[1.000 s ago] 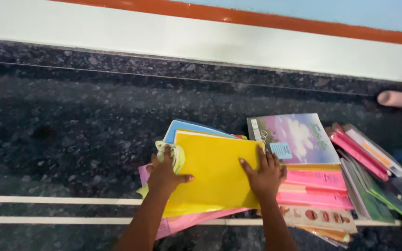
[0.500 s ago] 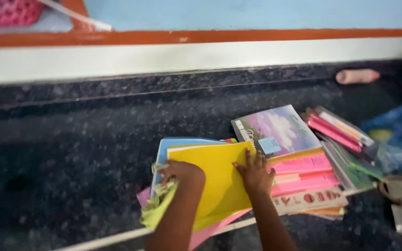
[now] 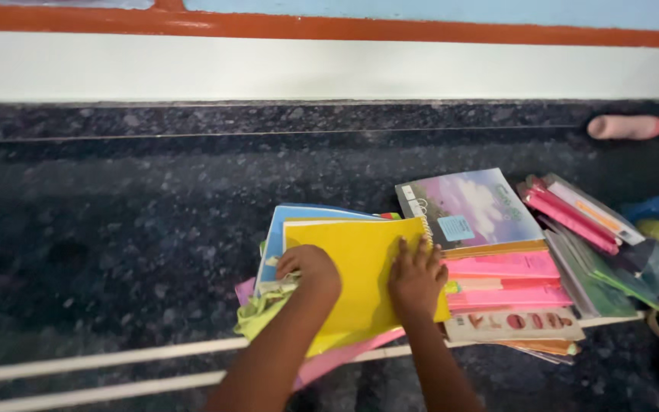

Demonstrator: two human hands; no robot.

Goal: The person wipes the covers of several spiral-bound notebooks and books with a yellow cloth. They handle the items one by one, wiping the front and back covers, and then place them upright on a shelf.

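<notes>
Your left hand (image 3: pixel 310 268) curled around green cloth (image 3: pixel 262 317) at yellow folder's (image 3: pixel 360 278) left edge; your right hand (image 3: pixel 415 278) open, flat, pressing folder.

A plain yellow folder (image 3: pixel 360 275) lies over a light blue one (image 3: pixel 299 221), a pale green cloth (image 3: pixel 261 317) and pink books (image 3: pixel 509 278), on a black speckled floor (image 3: pixel 116 229) with 2 white lines (image 3: pixel 116 366).
</notes>
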